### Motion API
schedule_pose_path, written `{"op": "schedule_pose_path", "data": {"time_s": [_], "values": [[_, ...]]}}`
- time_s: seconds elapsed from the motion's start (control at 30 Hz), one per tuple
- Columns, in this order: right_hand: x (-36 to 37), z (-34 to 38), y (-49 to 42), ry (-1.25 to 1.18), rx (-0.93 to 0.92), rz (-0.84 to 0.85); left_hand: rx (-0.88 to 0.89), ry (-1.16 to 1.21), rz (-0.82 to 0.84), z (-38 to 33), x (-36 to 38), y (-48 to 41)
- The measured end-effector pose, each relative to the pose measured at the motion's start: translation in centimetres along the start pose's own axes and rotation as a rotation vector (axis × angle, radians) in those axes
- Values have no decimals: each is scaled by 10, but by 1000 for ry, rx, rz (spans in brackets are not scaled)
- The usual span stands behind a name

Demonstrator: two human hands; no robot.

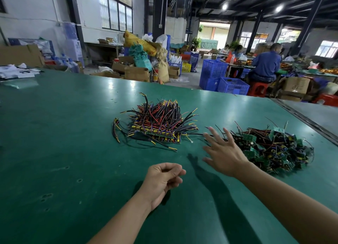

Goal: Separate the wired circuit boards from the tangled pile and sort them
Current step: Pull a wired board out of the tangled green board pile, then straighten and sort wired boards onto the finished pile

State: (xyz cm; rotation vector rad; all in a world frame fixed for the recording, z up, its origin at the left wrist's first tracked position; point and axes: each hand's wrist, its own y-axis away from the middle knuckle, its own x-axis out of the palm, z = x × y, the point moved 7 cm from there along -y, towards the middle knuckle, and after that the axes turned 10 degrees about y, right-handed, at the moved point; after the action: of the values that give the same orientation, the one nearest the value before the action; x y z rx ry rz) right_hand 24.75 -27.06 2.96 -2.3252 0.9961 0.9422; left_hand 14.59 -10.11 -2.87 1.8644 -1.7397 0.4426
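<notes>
A tangled pile of small green circuit boards with dark wires lies on the green table at the right. Left of it sits an ordered stack of wired boards, their red, black, purple and yellow leads fanning upward. My right hand hovers between the two heaps, fingers spread and empty, its fingertips close to the tangled pile's left edge. My left hand is nearer to me, above the table, with fingers curled loosely inward and nothing visible in them.
The green table stretches wide to the left and front. A metal seam runs along its right side. Papers lie at the far left corner. Beyond the table stand blue crates, cardboard boxes and seated workers.
</notes>
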Motion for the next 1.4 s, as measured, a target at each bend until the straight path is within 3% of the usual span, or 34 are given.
{"op": "schedule_pose_path", "data": {"time_s": [0.13,0.33,0.4,0.53,0.77,0.93,1.2,1.4], "values": [[-25,35,-13,-378,56,-158,11,93,-52,1,-3,-2],[3,62,-59,-1900,674,130,42,258,-143,-6,-10,-7],[9,70,-74,-2181,811,146,64,248,-161,-11,-12,-6],[24,69,-97,-2083,1002,199,45,279,-208,-12,-19,-12],[19,61,-124,-1654,931,339,67,261,-174,-17,-16,-11],[17,59,-133,-1598,975,332,13,295,-252,-12,-24,-14],[-1,47,-151,-1628,948,330,59,222,-127,-13,-11,-12],[-23,47,-166,-2109,896,237,18,181,-196,-12,-18,-10]]}}
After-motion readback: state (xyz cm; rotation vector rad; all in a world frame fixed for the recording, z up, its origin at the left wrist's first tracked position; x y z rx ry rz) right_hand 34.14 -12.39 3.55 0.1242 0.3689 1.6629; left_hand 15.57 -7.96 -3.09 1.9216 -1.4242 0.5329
